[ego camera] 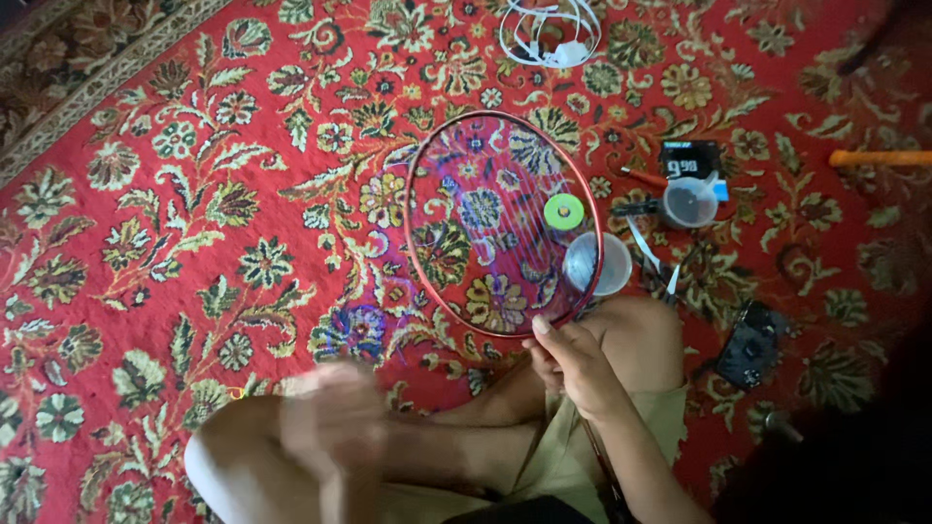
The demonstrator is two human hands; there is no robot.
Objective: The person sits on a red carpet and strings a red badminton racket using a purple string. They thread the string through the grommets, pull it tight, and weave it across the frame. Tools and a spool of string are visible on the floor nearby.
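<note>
A red-framed racket head (pixel 417 165) lies over the patterned red carpet, partly strung with thin purple strings (pixel 529 243) running lengthwise. My right hand (pixel 568 364) grips the frame at its near end, thumb up against the rim. My left hand (pixel 335 427) is a blur above my left knee, apart from the racket; whether it holds anything cannot be made out. I sit cross-legged, knees bare, in khaki shorts.
A green spool (pixel 564 212) and a clear cup (pixel 612 264) show by the racket's right side. Further right lie a measuring cup (pixel 689 202), a black box (pixel 689 155), white-handled scissors (pixel 652 260), a black tool (pixel 752 344), an orange handle (pixel 879 157). A white wire frame (pixel 550 34) sits at the top.
</note>
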